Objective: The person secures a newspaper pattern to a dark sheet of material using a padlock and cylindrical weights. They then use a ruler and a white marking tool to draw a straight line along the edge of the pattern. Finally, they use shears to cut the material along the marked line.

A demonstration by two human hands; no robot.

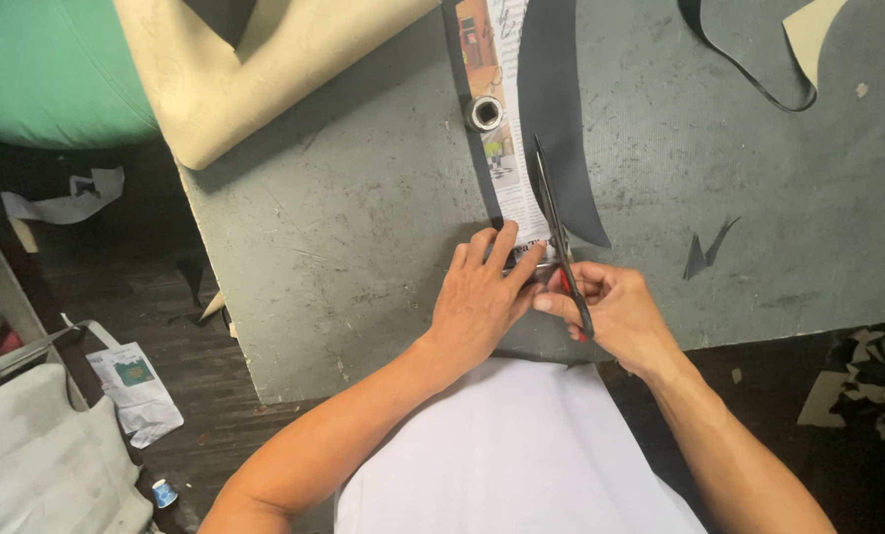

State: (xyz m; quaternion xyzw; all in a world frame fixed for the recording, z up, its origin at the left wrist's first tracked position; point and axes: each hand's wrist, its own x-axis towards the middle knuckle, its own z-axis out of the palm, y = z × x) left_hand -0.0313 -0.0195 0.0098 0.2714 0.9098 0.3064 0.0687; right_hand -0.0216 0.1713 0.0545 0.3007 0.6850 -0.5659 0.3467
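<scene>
On the grey worktable point(363, 227), scissors point(558, 232) meet a printed paper strip point(516, 188).
Left hand point(477, 302) presses it flat, fingers spread; right hand point(610, 311) grips the scissor handles, blades lying along the strip's dark-fabric point(561, 109) edge.

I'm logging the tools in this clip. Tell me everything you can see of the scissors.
The scissors have long, dark, slim metal blades and a red handle. They lie nearly closed, tips pointing away from the person, along the edge between the printed paper strip and the black sheet on the grey table. The right hand grips the handle; the left hand presses the paper beside them.
</scene>
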